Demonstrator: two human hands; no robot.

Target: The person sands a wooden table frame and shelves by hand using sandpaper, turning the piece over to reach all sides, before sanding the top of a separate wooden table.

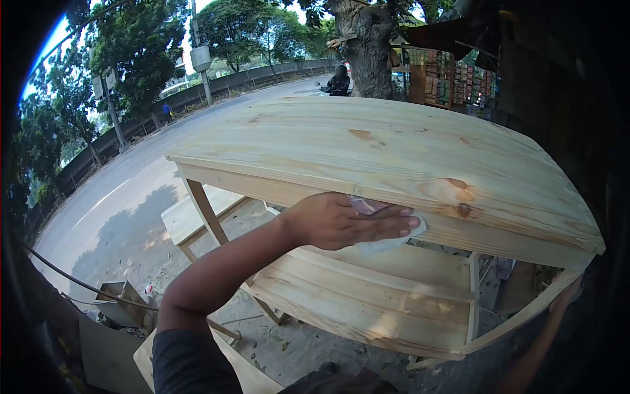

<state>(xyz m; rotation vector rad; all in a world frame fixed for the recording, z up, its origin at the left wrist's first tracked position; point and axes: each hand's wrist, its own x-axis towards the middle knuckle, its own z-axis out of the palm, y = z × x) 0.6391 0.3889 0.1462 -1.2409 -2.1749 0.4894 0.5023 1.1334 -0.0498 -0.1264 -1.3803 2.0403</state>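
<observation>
A pale wooden table (400,141) with brown knots stands before me, a slatted lower shelf (341,299) beneath its top. My left hand (335,222) lies against the front apron (262,187), just under the top's edge. Its fingers are stretched out together over a folded whitish sheet (384,245) with a purplish patch, pressing it to the wood. I cannot tell whether the sheet is sandpaper or cloth. At the dim right edge, my right hand (566,297) holds the near right table leg (525,318), its fingers partly hidden.
Smaller wooden pieces stand at the left, one with a pale top (197,213). A box-like container (121,305) and a dark cable (92,285) are at lower left. Beyond lie a road (131,174), a tree trunk (367,49) and a person in dark clothing (338,84).
</observation>
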